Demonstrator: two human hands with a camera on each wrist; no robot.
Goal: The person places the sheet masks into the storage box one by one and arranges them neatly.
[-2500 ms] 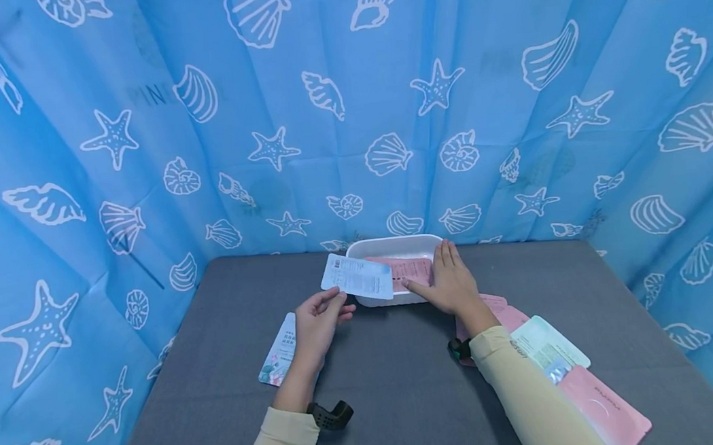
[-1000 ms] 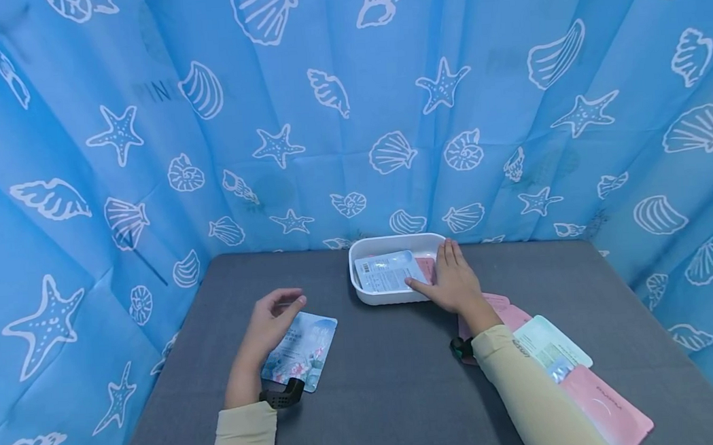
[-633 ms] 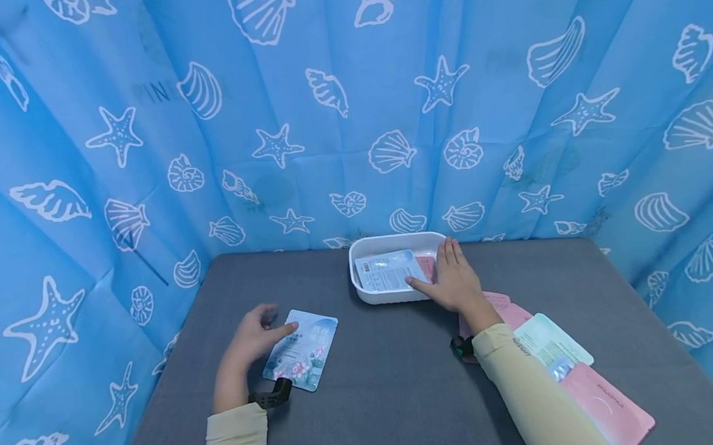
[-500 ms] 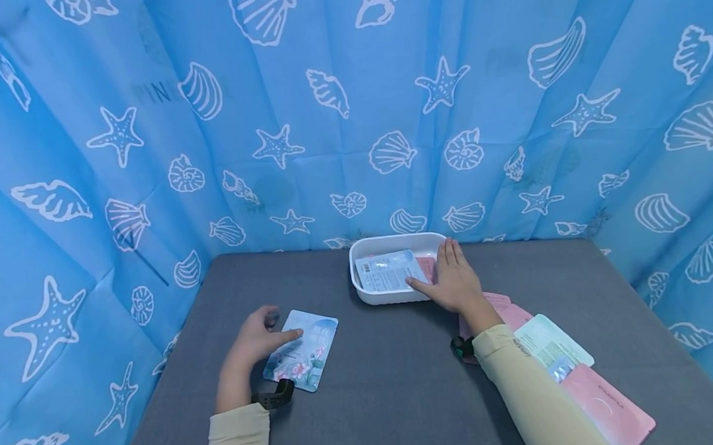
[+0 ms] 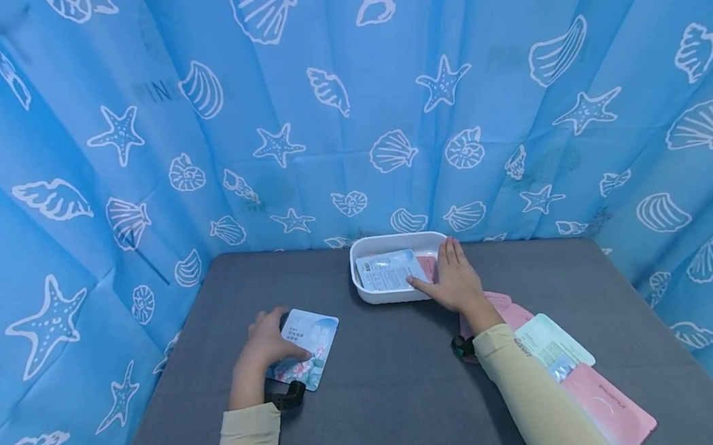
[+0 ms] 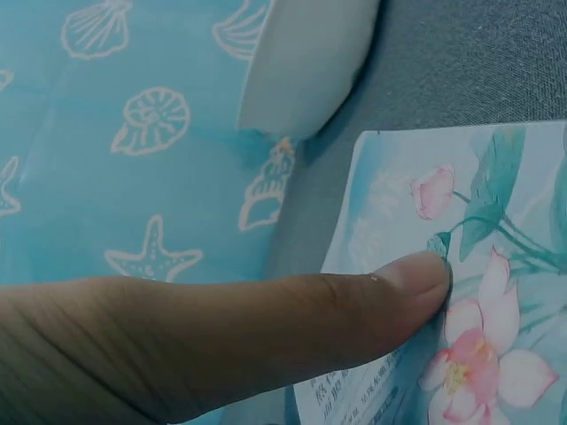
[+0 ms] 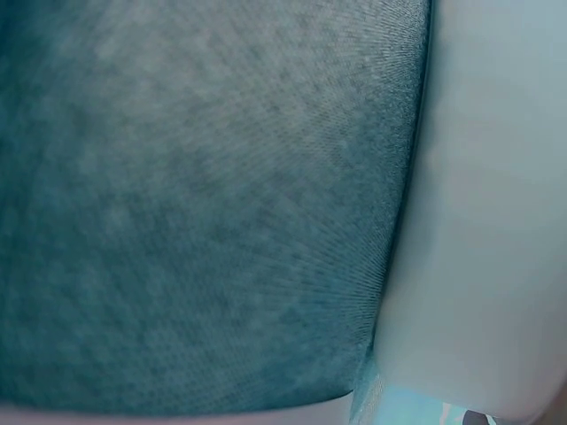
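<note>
A light blue facial mask packet (image 5: 316, 335), printed with pink lotus flowers, lies on the table at the left. Over its left part spreads my left hand (image 5: 268, 340), the thumb laid straight on the printed face and the fingers at the far left edge. In the left wrist view, the thumb tip touches the packet (image 6: 500, 204) beside a flower. My right hand (image 5: 455, 281) rests with straight fingers along the right end of a white plastic tub (image 5: 361, 291), thumb over its front rim. Inside the tub, a second blue packet (image 5: 390, 271) lies on pink packaging (image 5: 426, 266).
Right of the tub, partly under my right arm, are pink packets (image 5: 512, 314), a pale green packet (image 5: 553, 338) and another pink packet (image 5: 613, 404). A grey cloth covers the table (image 5: 379, 384). Behind it hangs a blue shell-print curtain (image 5: 340, 148).
My left hand released the second blue packet into the tub, came back left, then shifted right over the lotus packet, thumb sliding nearer its front. My right hand has stayed at the tub.
</note>
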